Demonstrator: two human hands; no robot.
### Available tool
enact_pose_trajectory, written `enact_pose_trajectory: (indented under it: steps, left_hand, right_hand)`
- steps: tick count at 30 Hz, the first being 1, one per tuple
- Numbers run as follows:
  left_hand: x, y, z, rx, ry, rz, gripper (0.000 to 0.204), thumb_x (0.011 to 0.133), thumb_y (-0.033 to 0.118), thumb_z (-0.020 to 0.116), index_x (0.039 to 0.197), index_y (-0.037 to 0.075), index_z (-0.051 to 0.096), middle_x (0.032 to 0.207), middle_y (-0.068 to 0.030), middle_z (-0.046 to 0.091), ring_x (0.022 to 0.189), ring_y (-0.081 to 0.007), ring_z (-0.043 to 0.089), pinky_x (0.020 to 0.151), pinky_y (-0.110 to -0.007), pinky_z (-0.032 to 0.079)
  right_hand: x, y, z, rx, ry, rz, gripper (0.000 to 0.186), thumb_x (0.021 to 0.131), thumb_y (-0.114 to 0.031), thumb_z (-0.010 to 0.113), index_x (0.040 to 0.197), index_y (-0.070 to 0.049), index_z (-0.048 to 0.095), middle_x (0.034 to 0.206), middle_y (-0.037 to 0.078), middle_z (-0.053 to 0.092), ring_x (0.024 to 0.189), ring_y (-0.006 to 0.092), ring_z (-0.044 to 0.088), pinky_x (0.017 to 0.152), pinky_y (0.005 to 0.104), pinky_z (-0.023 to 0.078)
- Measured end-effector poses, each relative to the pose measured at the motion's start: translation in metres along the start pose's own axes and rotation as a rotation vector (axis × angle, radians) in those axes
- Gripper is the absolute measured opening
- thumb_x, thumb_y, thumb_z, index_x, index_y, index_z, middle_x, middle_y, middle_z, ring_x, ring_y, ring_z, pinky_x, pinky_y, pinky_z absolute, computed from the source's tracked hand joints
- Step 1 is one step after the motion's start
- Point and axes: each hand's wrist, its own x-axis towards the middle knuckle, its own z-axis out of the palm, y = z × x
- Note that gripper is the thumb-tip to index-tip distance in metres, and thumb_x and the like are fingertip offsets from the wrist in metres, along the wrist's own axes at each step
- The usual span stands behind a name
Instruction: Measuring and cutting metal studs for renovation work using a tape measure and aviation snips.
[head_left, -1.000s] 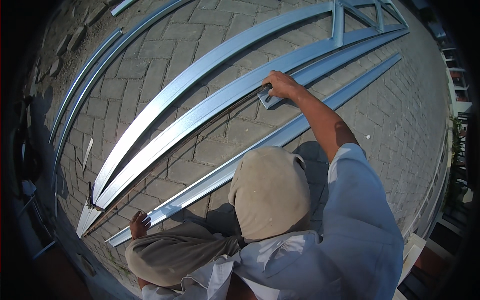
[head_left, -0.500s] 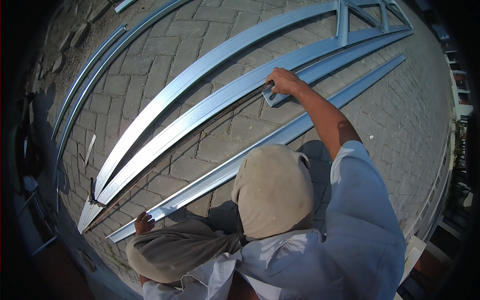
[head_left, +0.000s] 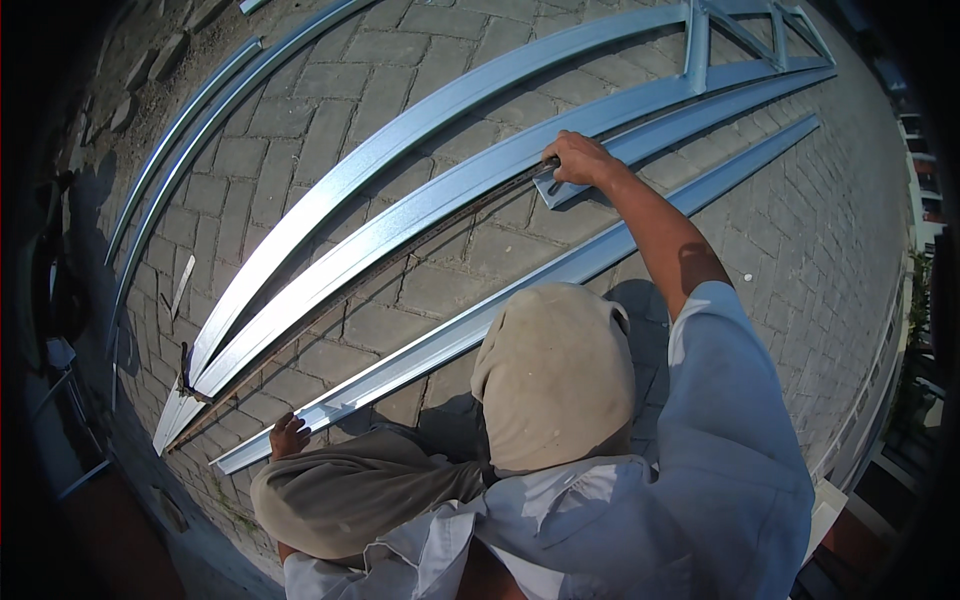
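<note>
Stretched out ahead and to the right, my right hand (head_left: 584,160) is closed around a small dark object (head_left: 552,162) whose kind I cannot make out. It is at the near end of a short-ended silver metal channel (head_left: 690,112), beside the lower beam of a silver metal truss (head_left: 440,190). A narrow, rusty brown strip (head_left: 385,275) runs along that beam toward the hand. In front of my left knee, my left hand (head_left: 289,437) has its fingers apart and bent at the edge of another long metal channel (head_left: 420,358). Whether it bears on the channel is unclear.
Grey paving blocks (head_left: 430,290) form the ground. Two curved metal lengths (head_left: 190,160) lie at the far left, with a thin light strip (head_left: 183,287) nearer. A dark clamp-like piece (head_left: 187,375) is at the truss's near tip. Loose stones (head_left: 158,68) edge the paving.
The view has shifted slightly, so the metal pieces sit a little differently. My right hand stays at the channel end and its dark object shows more. My left hand looks unchanged.
</note>
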Motion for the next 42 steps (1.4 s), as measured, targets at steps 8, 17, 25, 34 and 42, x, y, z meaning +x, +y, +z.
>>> enact_pose_trajectory:
  steps: [8,17,25,34,42]
  left_hand:
    - [0.0041,-0.0035,-0.001,-0.017,-0.037,0.025,0.055,0.09,0.026,0.061,0.138,0.002,0.045,0.121,-0.02,0.061,0.1,-0.0353,0.066,0.08,-0.044,0.054]
    - [0.0054,-0.0021,0.0008,-0.016,-0.046,0.013,0.056,0.089,0.024,0.061,0.139,0.003,0.044,0.122,-0.0204,0.061,0.101,-0.0361,0.065,0.081,-0.045,0.053]
    - [0.0024,0.0012,0.0032,-0.028,-0.035,0.001,0.057,0.088,0.023,0.061,0.139,0.003,0.044,0.121,-0.0197,0.061,0.102,-0.0361,0.065,0.082,-0.045,0.053]
    - [0.0048,0.0006,0.0006,-0.02,-0.059,-0.002,0.058,0.09,0.026,0.061,0.14,0.003,0.043,0.124,-0.0196,0.06,0.102,-0.0354,0.065,0.082,-0.045,0.052]
    - [0.0032,0.0014,0.0018,-0.008,-0.079,-0.023,0.061,0.089,0.025,0.061,0.141,0.002,0.04,0.126,-0.0218,0.058,0.104,-0.0365,0.064,0.083,-0.045,0.052]
  right_hand:
    - [0.001,-0.0005,-0.0003,-0.009,0.006,-0.01,0.037,0.07,-0.01,0.073,0.107,-0.014,0.072,0.11,0.014,0.065,0.109,0.0312,0.06,0.095,0.0403,0.048]
    - [0.0023,-0.0003,0.0004,-0.001,0.005,0.002,0.037,0.07,-0.01,0.073,0.106,-0.013,0.072,0.111,0.013,0.065,0.109,0.0307,0.06,0.095,0.0399,0.048]
    - [0.002,-0.0014,-0.0011,-0.005,0.0,0.0,0.037,0.07,-0.009,0.072,0.106,-0.013,0.073,0.111,0.015,0.065,0.109,0.0305,0.06,0.095,0.0398,0.048]
    - [0.0016,-0.0009,-0.0012,0.0,0.005,-0.008,0.036,0.069,-0.008,0.072,0.104,-0.013,0.073,0.11,0.015,0.065,0.108,0.0307,0.061,0.094,0.0392,0.049]
    - [0.0008,-0.0012,-0.0006,-0.002,0.021,0.002,0.034,0.069,-0.007,0.072,0.103,-0.013,0.073,0.109,0.014,0.066,0.107,0.0304,0.061,0.093,0.0392,0.049]
